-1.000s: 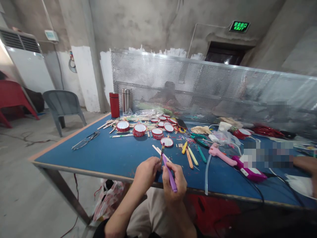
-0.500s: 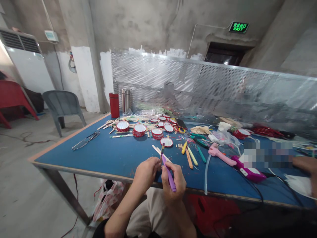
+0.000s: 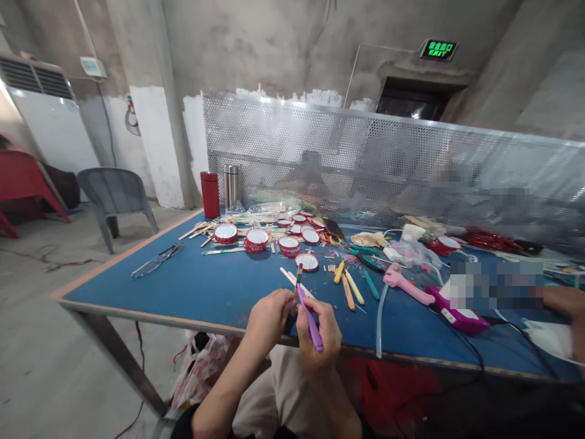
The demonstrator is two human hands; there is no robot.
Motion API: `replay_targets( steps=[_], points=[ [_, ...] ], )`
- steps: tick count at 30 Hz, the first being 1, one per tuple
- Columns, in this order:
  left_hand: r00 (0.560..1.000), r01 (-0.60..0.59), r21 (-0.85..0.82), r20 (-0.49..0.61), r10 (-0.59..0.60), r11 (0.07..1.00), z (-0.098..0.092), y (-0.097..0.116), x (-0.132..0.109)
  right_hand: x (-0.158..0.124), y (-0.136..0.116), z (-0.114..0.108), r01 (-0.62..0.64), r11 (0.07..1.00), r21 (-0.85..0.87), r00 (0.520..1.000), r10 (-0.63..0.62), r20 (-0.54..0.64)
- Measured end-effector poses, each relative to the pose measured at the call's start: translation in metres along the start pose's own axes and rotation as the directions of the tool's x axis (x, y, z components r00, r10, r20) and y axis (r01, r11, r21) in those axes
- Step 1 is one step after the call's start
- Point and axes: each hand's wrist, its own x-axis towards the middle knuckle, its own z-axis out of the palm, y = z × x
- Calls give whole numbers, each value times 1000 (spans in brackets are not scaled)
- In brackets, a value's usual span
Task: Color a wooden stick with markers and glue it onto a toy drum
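Observation:
My left hand pinches a thin wooden stick that rises upright just above the near edge of the blue table. My right hand grips a purple marker, with its tip against the stick. Both hands hover over the table's front edge, above my lap.
Small red-rimmed round drums, loose sticks and coloured markers lie beyond my hands. A pink glue gun and a purple one rest to the right, where another person's hand shows. Scissors, a red flask, a steel flask and a perforated metal screen stand further off.
Both hands and the marker have barely shifted; the marker sits slightly higher and to the left.

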Motion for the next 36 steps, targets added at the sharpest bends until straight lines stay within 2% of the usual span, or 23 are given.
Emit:
replay_targets(
  steps=[7,13,32,36],
  points=[
    [1000,-8,-6,-13,8,1000,0,0,0,0,0,1,-6,1000,-16,1000,6,-5],
    [999,-22,-5,-30,22,1000,1,-2,0,-3,1,1,-65,998,5,995,65,-81],
    [1000,1,2,7,-1,1000,1,-1,0,-2,1,-2,-48,999,-7,999,48,-7],
    [1000,2,-3,12,-2,1000,0,-1,0,-3,1,-2,-46,999,12,999,46,-30]
  ],
)
